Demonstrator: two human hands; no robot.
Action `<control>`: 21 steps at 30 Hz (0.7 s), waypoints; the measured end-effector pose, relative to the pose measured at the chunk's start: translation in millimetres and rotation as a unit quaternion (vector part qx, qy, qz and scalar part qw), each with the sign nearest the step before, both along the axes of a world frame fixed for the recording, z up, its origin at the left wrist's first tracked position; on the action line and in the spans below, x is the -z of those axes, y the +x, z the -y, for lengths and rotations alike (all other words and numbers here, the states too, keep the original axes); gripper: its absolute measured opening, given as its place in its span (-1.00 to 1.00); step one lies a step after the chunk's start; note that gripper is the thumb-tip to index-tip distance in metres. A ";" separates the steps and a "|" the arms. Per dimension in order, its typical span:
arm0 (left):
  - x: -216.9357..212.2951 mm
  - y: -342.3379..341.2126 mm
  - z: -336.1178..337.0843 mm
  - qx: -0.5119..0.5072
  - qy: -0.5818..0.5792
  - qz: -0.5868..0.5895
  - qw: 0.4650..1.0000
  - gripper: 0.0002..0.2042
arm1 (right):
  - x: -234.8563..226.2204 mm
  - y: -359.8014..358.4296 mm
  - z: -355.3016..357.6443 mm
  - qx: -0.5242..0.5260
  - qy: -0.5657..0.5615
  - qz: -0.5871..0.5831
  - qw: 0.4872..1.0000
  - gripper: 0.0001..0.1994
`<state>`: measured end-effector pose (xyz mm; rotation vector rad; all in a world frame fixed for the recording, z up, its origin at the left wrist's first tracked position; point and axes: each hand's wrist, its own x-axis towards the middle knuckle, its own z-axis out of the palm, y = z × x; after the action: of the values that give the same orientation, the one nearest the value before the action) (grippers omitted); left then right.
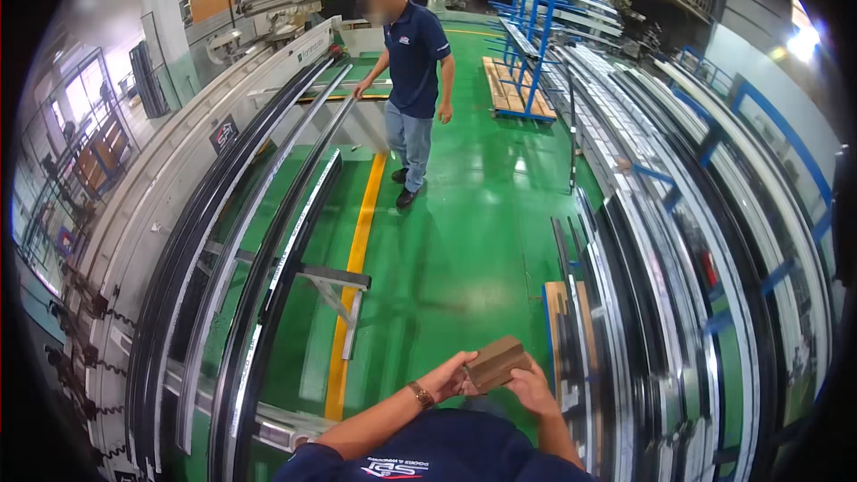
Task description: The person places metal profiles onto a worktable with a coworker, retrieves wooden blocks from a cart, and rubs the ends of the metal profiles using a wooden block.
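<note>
and here we are, above a wide glossy green floor (473, 241) that runs away up the middle. down the right side, look at that, a great rack-load of long silver, black and white metal profiles (678, 241) bending with the lens. on the left, a long pale grey machine bed (170, 156), and beside it long black and silver bars (192, 223), some with white labels along them. up at the back stands a blue metal-framed rack (538, 62) on a slatted wooden base (504, 89)

over to the co-worker (416, 58), in navy polo shirt and blue jeans, on their feet by the far ends of the bars, one hand (360, 89) right at those ends, the other lowered at their side. a yellow painted stripe (364, 223) runs along the floor near them

now down low, in front of a navy shirt (446, 446): the left hand (451, 377) grips one end of a brown rectangular block (496, 363), the right hand (533, 386) pinches the other, some fingers hidden behind it. the block is held up between the two, tilted, over the floor; its material, hard to tell. and smallest of all, a brownish wristband (420, 394) on the left wrist
</note>
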<state>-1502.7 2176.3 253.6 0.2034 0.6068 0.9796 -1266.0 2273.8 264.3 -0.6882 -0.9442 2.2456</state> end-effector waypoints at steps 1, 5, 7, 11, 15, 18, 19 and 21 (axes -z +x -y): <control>1.1 -2.4 -14.6 -0.056 -0.037 -0.076 0.995 -0.32 | 8.5 -11.4 -17.7 -0.004 -0.016 0.005 1.000 -0.39; 33.3 -61.9 -93.2 -0.034 -0.055 -0.039 0.997 -0.40 | 42.4 -58.2 -114.6 -0.053 -0.043 0.050 0.996 -0.41; 37.9 -89.5 -141.2 -0.054 -0.069 -0.059 0.994 -0.35 | 47.1 -94.9 -171.5 -0.068 -0.048 0.040 0.996 -0.42; 30.0 -144.5 -238.7 -0.078 -0.017 -0.026 0.996 -0.25 | 50.0 -168.1 -299.6 -0.110 -0.042 -0.013 0.993 -0.45; 8.1 -204.3 -332.8 -0.215 -0.054 -0.131 0.966 -0.30 | 22.1 -243.4 -426.8 -0.117 -0.037 0.009 0.992 -0.49; 4.0 -244.7 -386.8 -0.249 -0.042 -0.238 0.938 -0.42 | 1.3 -299.0 -507.1 -0.111 -0.014 0.017 0.994 -0.47; 2.7 -252.5 -400.1 -0.252 -0.049 -0.230 0.939 -0.42 | -4.9 -311.9 -530.4 -0.091 -0.004 0.021 0.996 -0.47; -1.3 -278.5 -424.0 -0.275 -0.090 -0.262 0.920 -0.46 | -24.6 -343.3 -561.4 -0.094 0.000 0.049 0.994 -0.46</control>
<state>-1781.2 2600.4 254.9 0.1298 1.2902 1.4154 -1609.4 2835.1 288.9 -0.7440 -1.0966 2.3926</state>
